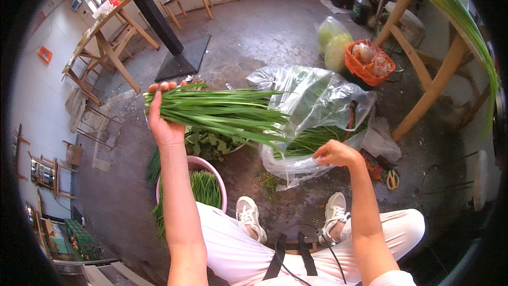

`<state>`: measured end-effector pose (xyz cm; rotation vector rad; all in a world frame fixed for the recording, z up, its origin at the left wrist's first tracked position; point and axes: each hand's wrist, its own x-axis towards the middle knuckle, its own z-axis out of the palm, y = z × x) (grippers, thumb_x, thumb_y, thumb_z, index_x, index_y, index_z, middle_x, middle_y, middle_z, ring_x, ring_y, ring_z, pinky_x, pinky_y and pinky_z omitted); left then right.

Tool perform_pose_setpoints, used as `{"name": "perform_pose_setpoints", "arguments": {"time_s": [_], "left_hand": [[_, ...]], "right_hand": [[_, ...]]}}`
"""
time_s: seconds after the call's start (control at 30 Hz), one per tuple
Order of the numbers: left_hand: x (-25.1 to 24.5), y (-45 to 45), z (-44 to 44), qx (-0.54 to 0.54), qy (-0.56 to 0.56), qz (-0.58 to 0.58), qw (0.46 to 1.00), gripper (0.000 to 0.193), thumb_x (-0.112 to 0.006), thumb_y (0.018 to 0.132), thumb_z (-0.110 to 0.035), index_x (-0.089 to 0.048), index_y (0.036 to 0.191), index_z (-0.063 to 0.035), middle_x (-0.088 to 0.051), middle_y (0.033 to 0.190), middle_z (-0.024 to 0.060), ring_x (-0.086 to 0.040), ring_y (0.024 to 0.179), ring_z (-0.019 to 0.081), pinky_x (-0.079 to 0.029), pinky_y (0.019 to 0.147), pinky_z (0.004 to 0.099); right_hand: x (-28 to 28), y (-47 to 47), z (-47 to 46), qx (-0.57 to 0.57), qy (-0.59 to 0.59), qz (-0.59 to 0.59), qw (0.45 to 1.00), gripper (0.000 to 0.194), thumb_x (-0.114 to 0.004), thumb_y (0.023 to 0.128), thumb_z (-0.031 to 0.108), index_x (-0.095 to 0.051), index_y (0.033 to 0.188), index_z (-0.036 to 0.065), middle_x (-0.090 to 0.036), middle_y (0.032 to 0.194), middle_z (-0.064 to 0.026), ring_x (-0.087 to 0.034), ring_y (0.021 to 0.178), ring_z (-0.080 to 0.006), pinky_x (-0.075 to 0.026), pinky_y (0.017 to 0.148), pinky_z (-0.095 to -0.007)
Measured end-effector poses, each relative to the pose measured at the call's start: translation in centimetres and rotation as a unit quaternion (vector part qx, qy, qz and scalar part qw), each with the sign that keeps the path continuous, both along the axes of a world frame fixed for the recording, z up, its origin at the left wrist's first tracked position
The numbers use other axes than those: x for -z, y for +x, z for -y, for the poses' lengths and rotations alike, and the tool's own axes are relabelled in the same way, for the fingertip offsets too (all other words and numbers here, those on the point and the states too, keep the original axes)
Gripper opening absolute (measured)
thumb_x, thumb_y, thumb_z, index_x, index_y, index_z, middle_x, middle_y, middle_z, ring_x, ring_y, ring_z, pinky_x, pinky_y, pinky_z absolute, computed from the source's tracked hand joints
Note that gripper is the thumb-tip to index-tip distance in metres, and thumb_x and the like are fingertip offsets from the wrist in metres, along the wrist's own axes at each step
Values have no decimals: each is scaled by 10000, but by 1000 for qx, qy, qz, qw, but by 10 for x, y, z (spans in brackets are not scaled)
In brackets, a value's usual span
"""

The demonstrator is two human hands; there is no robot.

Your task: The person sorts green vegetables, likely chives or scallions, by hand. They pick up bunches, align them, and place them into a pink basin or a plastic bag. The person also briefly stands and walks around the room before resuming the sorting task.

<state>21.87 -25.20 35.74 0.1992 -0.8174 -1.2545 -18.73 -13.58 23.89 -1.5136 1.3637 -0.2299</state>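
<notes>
My left hand (168, 123) is closed round the pale cut ends of a bunch of garlic chives (222, 111), its green leaves pointing right. At the rim of an open clear plastic bag (293, 171) is my right hand (335, 153), fingers curled; whether they pinch the film is unclear. More green chives (317, 139) lie inside the bag. Below my left hand, partly behind the forearm, a pink tub (223, 190) holds cut chives (206, 188). Leafy greens (210, 143) sit in a container under the held bunch.
Yellow-handled scissors (393, 180) lie on the floor at right. Beyond the bag are an orange basket (357, 67) and bagged vegetables (336, 47). A wooden table leg (428, 91) stands right; a black table base (184, 61) is at upper left. Loose trimmings (270, 182) lie near my shoes.
</notes>
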Motion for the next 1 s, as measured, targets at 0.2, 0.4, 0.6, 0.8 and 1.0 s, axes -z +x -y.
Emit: {"name": "perform_pose_setpoints", "arguments": {"time_s": [0.2,0.4,0.6,0.8,1.0], "left_hand": [[32,31,11,85,64,31,994,140,-549,977,-188,-601,1107,-183,-616,1270,100,-445,1332,353,-359,1076,633],[25,50,26,15,118,89,989,104,-593,950,-128,-596,1053,-140,-657,1038,79,-617,1096,297,-462,1012,515],[-81,134,-8,-89,113,415,899,187,-608,913,-137,-563,1075,-53,-628,827,55,-660,802,195,-549,738,353],[-54,215,-48,-57,259,660,703,111,-629,808,-42,-594,912,-21,-607,705,51,-614,613,149,-522,597,313],[154,222,-83,6,354,871,340,327,-602,739,-109,-672,1044,-15,-686,959,259,-670,884,401,-536,800,438]], "right_hand": [[5,9,0,127,-124,-130,976,398,-694,829,259,-672,1173,60,-716,1013,-146,-683,920,-292,-523,841,-400],[-21,12,4,207,-177,99,957,310,-652,911,191,-653,1139,-18,-691,821,-76,-638,692,-119,-526,625,-288],[-13,16,5,198,-166,133,957,298,-633,923,159,-646,1159,-23,-687,809,-62,-628,686,-106,-522,611,-274],[2,40,12,140,-126,99,977,279,-624,928,149,-647,1156,-10,-678,795,-51,-608,651,-99,-488,583,-268],[13,49,27,120,-86,59,987,288,-620,928,129,-634,1185,-1,-673,807,-42,-606,672,-93,-486,590,-263]]}}
